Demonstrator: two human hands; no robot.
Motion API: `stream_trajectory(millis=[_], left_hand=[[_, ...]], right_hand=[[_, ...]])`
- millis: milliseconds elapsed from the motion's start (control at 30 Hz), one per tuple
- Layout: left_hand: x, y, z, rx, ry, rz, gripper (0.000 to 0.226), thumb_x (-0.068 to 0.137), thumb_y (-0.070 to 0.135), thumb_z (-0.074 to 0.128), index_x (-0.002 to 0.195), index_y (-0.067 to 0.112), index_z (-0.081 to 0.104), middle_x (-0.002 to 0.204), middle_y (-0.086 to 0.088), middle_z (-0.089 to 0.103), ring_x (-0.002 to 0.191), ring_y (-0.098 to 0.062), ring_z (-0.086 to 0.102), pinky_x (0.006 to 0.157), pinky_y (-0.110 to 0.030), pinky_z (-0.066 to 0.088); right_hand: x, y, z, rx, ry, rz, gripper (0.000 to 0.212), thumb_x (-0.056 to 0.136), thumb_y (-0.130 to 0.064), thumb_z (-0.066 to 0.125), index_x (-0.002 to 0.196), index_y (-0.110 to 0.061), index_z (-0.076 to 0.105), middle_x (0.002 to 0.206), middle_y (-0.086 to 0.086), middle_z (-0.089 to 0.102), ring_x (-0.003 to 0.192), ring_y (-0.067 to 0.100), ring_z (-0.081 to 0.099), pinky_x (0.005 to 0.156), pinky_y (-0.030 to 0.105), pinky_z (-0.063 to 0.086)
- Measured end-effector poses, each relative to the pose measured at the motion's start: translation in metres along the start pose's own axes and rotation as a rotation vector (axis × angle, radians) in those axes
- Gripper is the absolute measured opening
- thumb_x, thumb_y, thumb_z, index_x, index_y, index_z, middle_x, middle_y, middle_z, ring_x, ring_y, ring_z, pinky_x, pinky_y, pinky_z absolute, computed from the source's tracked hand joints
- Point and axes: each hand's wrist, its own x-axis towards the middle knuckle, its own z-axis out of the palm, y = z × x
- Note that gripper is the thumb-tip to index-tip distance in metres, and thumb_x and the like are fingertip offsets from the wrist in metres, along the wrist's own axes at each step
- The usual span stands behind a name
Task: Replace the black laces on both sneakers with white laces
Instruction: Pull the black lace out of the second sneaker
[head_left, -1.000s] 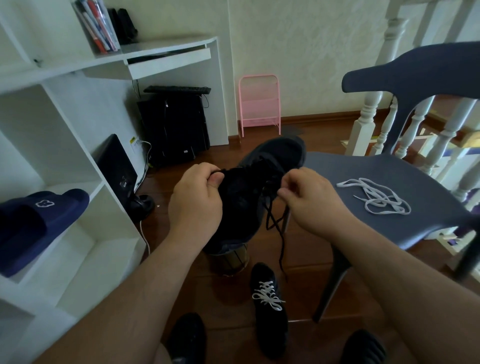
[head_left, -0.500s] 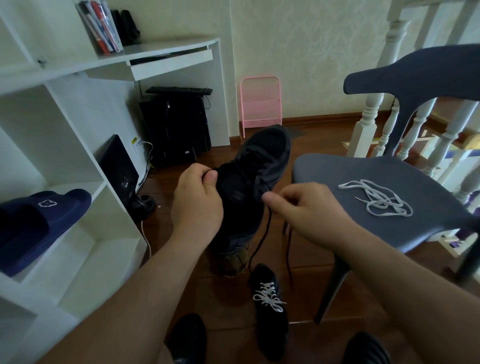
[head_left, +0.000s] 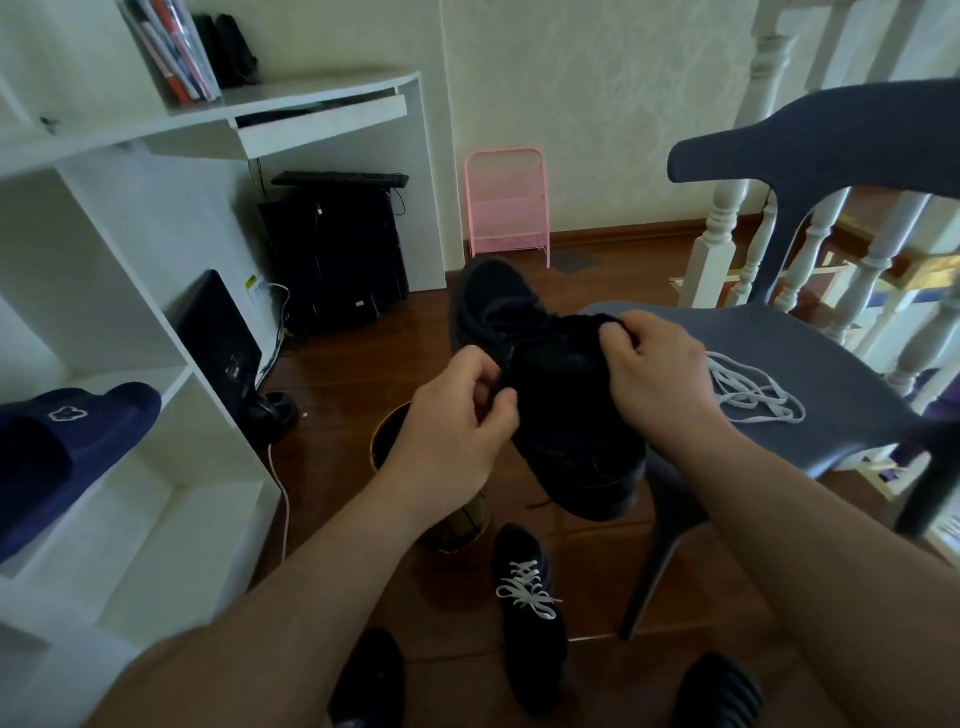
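I hold a black sneaker (head_left: 561, 395) in the air between both hands, toe pointing away. My right hand (head_left: 654, 374) grips the collar edge at the sneaker's right side. My left hand (head_left: 462, 415) pinches at the lace area on its left side; the black lace itself is too dark to make out. A second black sneaker (head_left: 530, 608) with white laces stands on the floor below. A loose white lace (head_left: 753, 389) lies in a heap on the grey chair seat (head_left: 841, 353).
A round bin (head_left: 395, 441) stands on the wooden floor under my left hand. White shelves (head_left: 171, 395) at the left hold a navy slipper (head_left: 62, 447). A white banister (head_left: 727, 228) runs behind the chair. Black slippers (head_left: 717, 691) cover my feet at the bottom.
The sneaker has swung to the right and lower. My right hand let go of the dangling lace and took the collar. My left hand moved to the lace area.
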Motion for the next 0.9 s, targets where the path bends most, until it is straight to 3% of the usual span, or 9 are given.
stream_trajectory(millis=[67,133,233,300,400,500,633,800,900], left_hand=[[0.0,0.004,0.003,0.005,-0.018,-0.011,0.014,0.104,0.018,0.059,0.113,0.023,0.049,0.069,-0.002,0.047,0.058,-0.013,0.043,0.054,-0.03,0.038],[0.002,0.005,0.0,0.01,-0.011,-0.036,0.036,0.1,0.017,0.056,0.129,0.034,0.042,0.067,-0.002,0.051,0.06,-0.027,0.053,0.061,-0.048,0.048],[0.002,0.002,-0.004,0.044,0.007,-0.059,0.028,0.098,0.032,0.049,0.121,0.047,0.054,0.073,-0.005,0.066,0.066,-0.03,0.062,0.062,-0.058,0.052],[0.001,0.0,-0.007,0.101,0.099,-0.013,0.013,0.104,0.043,0.051,0.112,0.043,0.062,0.067,0.002,0.064,0.06,-0.017,0.06,0.055,-0.048,0.05],[0.002,0.001,-0.009,0.213,0.167,0.026,0.008,0.104,0.046,0.057,0.106,0.04,0.062,0.067,0.013,0.06,0.061,-0.009,0.058,0.051,-0.033,0.042],[0.003,0.0,-0.01,0.342,0.127,0.015,0.008,0.099,0.047,0.064,0.103,0.041,0.067,0.06,0.008,0.057,0.062,-0.007,0.058,0.052,-0.033,0.048],[0.005,0.0,-0.011,0.46,0.128,0.03,0.022,0.098,0.053,0.061,0.116,0.043,0.07,0.065,0.016,0.053,0.067,-0.003,0.056,0.054,-0.025,0.041],[0.009,0.004,-0.012,0.597,0.047,-0.087,0.02,0.103,0.053,0.057,0.114,0.045,0.071,0.085,0.019,0.057,0.088,-0.008,0.063,0.066,-0.03,0.052],[0.01,0.006,-0.016,0.616,0.025,-0.11,0.017,0.105,0.05,0.055,0.11,0.043,0.069,0.102,0.018,0.064,0.097,-0.011,0.063,0.072,-0.033,0.053]], right_hand=[[-0.003,0.0,-0.001,0.014,-0.004,-0.012,0.036,0.104,-0.034,0.045,0.074,-0.014,0.051,0.07,0.003,0.055,0.068,0.019,0.052,0.056,0.034,0.034],[-0.012,-0.004,0.002,-0.006,-0.023,-0.143,0.037,0.105,-0.035,0.047,0.074,-0.017,0.052,0.069,-0.001,0.055,0.067,0.017,0.053,0.058,0.036,0.038],[-0.02,-0.007,0.008,-0.075,-0.013,-0.354,0.031,0.106,-0.036,0.048,0.079,-0.022,0.054,0.071,-0.006,0.055,0.068,0.017,0.054,0.058,0.037,0.041],[-0.02,-0.007,0.01,-0.125,-0.012,-0.452,0.029,0.105,-0.04,0.045,0.086,-0.022,0.059,0.077,-0.008,0.055,0.072,0.019,0.056,0.061,0.039,0.046],[-0.027,-0.009,0.015,-0.182,-0.021,-0.5,0.038,0.101,-0.047,0.038,0.091,-0.02,0.063,0.081,-0.005,0.059,0.075,0.022,0.058,0.062,0.042,0.05],[-0.031,-0.011,0.018,-0.194,-0.023,-0.498,0.035,0.103,-0.045,0.041,0.086,-0.022,0.062,0.077,-0.008,0.056,0.071,0.019,0.056,0.059,0.04,0.048],[-0.03,-0.01,0.019,-0.17,-0.032,-0.489,0.029,0.105,-0.04,0.046,0.089,-0.023,0.062,0.078,-0.01,0.055,0.071,0.017,0.055,0.061,0.037,0.046],[-0.035,-0.01,0.024,-0.256,-0.03,-0.499,0.03,0.105,-0.038,0.048,0.084,-0.019,0.06,0.074,-0.008,0.051,0.067,0.021,0.053,0.057,0.033,0.034],[-0.035,-0.012,0.026,-0.265,-0.03,-0.481,0.031,0.105,-0.039,0.048,0.084,-0.019,0.061,0.074,-0.008,0.053,0.067,0.021,0.054,0.057,0.034,0.037]])
